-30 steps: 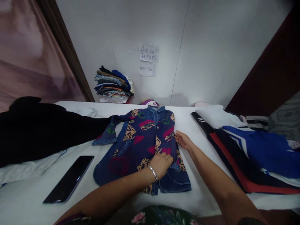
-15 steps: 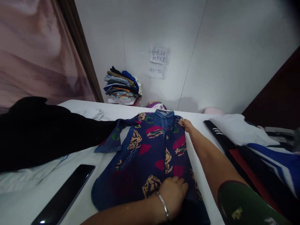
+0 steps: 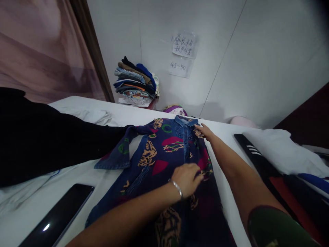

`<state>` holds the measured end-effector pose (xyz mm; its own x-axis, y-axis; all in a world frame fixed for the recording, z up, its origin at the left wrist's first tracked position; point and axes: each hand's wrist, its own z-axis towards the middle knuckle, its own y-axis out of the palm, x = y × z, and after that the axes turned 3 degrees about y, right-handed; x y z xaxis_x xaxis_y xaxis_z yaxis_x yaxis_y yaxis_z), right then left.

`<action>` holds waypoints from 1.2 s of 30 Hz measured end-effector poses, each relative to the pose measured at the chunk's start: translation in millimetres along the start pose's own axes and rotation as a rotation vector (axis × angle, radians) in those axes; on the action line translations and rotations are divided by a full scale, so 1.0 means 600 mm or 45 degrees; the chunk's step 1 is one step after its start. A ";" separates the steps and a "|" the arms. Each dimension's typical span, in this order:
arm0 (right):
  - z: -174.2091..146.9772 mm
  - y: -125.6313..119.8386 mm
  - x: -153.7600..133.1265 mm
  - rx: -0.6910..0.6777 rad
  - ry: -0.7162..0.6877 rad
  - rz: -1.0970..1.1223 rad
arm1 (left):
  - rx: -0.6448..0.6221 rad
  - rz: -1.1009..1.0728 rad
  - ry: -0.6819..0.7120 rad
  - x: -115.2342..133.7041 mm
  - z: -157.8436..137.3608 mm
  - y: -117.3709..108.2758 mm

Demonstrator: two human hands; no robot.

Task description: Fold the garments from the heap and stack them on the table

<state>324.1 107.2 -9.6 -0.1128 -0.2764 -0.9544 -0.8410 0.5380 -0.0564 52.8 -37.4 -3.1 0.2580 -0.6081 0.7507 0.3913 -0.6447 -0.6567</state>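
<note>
A dark blue patterned shirt [image 3: 172, 137] with a denim collar lies front up on the white table [image 3: 73, 106]; its sleeve on the left is bent outward. My left hand [image 3: 187, 178], a silver bracelet at its wrist, is over the middle of the shirt near the button line. Its fingers are loosely bent and apart, holding nothing I can see. At the shirt's right shoulder, beside the collar, is my right hand [image 3: 205, 131]. Its fingers reach out against the cloth and look apart. My left forearm covers part of the lower shirt.
A black garment [image 3: 51, 137] lies at the left over pale cloth, with a black phone [image 3: 59, 216] in front. Folded clothes [image 3: 136, 80] are stacked at the back. On the right lie a black striped garment [image 3: 253, 154] and a white one [image 3: 280, 147]. Paper signs [image 3: 183, 46] hang on the wall.
My left hand has moved up the shirt from its lower front to the middle. My right hand stays at the shoulder, its fingers loosened. The view has tilted and shifted slightly.
</note>
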 end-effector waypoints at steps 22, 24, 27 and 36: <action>0.026 -0.010 0.006 0.072 0.026 0.002 | 0.373 0.157 -0.727 -0.112 0.171 -0.052; 0.034 -0.002 0.017 0.089 -0.001 -0.095 | 0.354 0.187 -0.746 -0.110 0.171 -0.048; 0.043 0.002 0.030 0.149 -0.062 -0.303 | 0.310 0.255 -0.780 -0.101 0.173 -0.044; 0.030 0.004 0.043 0.238 -0.401 -0.990 | 0.323 0.554 -0.685 -0.072 0.141 -0.048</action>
<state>328.6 116.0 -39.8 0.6347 -0.4021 -0.6599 -0.5146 0.4171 -0.7491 105.3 46.6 -10.2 0.8084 -0.4312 0.4006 0.3307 -0.2302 -0.9152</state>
